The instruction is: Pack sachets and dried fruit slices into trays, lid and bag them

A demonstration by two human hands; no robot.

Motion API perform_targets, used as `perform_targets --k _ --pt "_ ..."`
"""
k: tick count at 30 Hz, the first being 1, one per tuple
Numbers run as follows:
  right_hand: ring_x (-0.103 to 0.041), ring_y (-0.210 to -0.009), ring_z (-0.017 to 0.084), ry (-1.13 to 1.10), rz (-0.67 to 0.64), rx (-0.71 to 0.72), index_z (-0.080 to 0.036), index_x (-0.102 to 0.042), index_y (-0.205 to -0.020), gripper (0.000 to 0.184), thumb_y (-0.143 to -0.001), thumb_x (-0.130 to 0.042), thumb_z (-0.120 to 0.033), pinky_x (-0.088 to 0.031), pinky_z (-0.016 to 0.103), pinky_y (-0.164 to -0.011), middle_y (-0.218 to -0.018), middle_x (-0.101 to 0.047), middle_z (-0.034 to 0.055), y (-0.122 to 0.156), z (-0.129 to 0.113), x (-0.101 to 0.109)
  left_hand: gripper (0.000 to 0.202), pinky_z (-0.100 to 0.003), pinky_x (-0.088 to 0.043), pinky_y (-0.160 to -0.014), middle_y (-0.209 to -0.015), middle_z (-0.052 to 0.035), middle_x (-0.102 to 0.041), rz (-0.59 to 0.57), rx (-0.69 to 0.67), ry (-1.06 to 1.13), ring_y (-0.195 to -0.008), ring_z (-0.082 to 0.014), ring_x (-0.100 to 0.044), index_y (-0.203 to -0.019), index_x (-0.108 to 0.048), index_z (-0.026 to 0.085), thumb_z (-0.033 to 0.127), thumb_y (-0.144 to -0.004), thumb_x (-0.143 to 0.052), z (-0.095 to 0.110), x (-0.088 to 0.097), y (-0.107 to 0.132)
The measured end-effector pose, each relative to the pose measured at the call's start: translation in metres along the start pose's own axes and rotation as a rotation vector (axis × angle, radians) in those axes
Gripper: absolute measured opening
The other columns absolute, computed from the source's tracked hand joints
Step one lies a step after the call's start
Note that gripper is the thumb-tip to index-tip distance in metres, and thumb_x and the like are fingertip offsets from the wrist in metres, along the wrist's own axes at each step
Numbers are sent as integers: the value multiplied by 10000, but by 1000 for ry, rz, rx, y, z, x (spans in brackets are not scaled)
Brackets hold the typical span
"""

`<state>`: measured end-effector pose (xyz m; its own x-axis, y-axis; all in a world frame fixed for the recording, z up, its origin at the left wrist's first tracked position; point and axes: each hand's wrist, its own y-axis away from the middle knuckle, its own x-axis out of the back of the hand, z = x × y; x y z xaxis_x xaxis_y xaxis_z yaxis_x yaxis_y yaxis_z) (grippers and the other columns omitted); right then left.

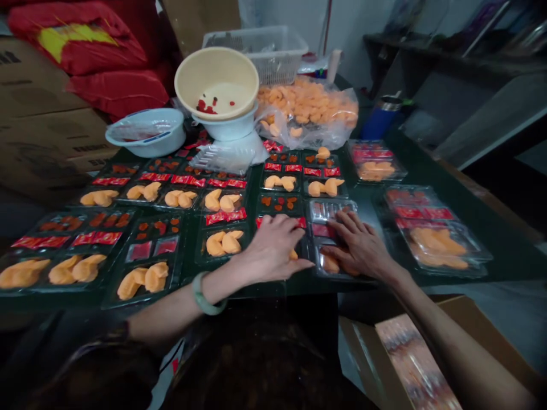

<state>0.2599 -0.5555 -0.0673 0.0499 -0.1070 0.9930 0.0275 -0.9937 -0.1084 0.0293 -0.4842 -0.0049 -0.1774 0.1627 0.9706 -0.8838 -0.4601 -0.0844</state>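
Fingers of the right hand lie spread wide on a clear plastic tray. The left hand curls just beside it, by an orange piece; any grip cannot be told. Trays with red sachets crowd the green table; a bag of orange pieces and stacked bowls stand far, a cardboard box near right.

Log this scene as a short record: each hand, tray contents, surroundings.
Left hand: spread over a black plastic tray, beside an orange crescent-shaped piece; pale green bangle on the wrist.
Right hand: fingers on a clear plastic tray.
Tray contents: orange crescent-shaped pieces, red sachets.
Surroundings: cream plastic bowl holding red bits, stacked on a white bowl; clear bag of orange pieces; blue tumbler.
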Motion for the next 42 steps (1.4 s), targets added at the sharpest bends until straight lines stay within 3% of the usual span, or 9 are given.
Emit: perform_targets --k 4,9,15,20,26,30,34,38,42 --pt "-263 -1326 323 -10 -5 -11 -215 -443 -1306 641 -796 -451 -604 -346 489 -965 -1435 -352 97 5 2 0 616 -367 -384 -802 -983 -122 -603 -82 -2 17 -920 -246 -503 -1071 -583 106 613 -723 -558 -27 21 52" --pt "-244 -1331 336 -9 -17 63 -221 -378 -1359 678 -802 -429 -604 -351 500 -948 -1456 -311 104 13 16 -5 357 -376 -353 -799 -943 -103 -601 -188 9 -20 -925 -252 -467 -1020 -597 133 400 -783 -602 -32 2 94" --pt "-237 -1314 414 83 -39 10 -228 -372 -1369 684 -804 -405 -612 -355 569 -898 -1440 -330 129 32 33 8 152 -362 -339 -750 -805 -66 -581 -181 13 49 -839 -224 -469 -857 -597 154 292 -835 -538 -30 -12 97" --pt "-214 -1314 442 138 -30 -198 -209 -432 -1325 725 -749 -478 -648 -357 586 -906 -1464 -273 149 37 14 15 78 -264 -355 -624 -791 -25 -557 -303 42 250 -697 -141 -504 -791 -541 168 162 -840 -480 -29 -7 99" --pt "-191 -1328 432 62 -50 -228 -195 -394 -1348 781 -740 -451 -680 -349 593 -898 -1482 -193 202 30 -7 1 128 -192 -351 -511 -650 20 -519 -217 193 560 -566 -82 -466 -666 -506 179 192 -791 -528 -33 47 100" --pt "-227 -1313 432 36 -18 -199 -205 -448 -1313 741 -732 -473 -664 -341 599 -898 -1454 -271 194 30 -3 -1 156 -179 -405 -476 -574 26 -549 146 513 870 -496 -76 -512 -682 -562 170 275 -689 -678 -51 85 64" --pt "-349 -1257 393 -91 123 -201 -223 -523 -1231 564 -787 -471 -567 -336 571 -923 -1341 -452 159 15 7 16 239 -186 -404 -399 -511 19 -558 662 639 1226 -410 -95 -521 -728 -567 150 192 -585 -755 -76 73 -15" --pt "-608 -909 258 -475 247 -343 -169 -532 -1163 399 -888 -354 -397 -464 371 -754 -1015 -640 136 -30 23 37 159 -172 -406 -398 -489 5 -552 660 768 1526 -413 -96 -536 -689 -525 129 81 -677 -675 -94 37 -98" --pt "-599 -849 237 -262 191 -344 -112 -530 -1168 370 -868 -379 -266 -446 329 -725 -987 -634 139 -90 41 32 180 -168 -423 -428 -491 11 -526 656 865 1602 -417 -74 -525 -644 -478 130 48 -759 -589 -107 17 -142"
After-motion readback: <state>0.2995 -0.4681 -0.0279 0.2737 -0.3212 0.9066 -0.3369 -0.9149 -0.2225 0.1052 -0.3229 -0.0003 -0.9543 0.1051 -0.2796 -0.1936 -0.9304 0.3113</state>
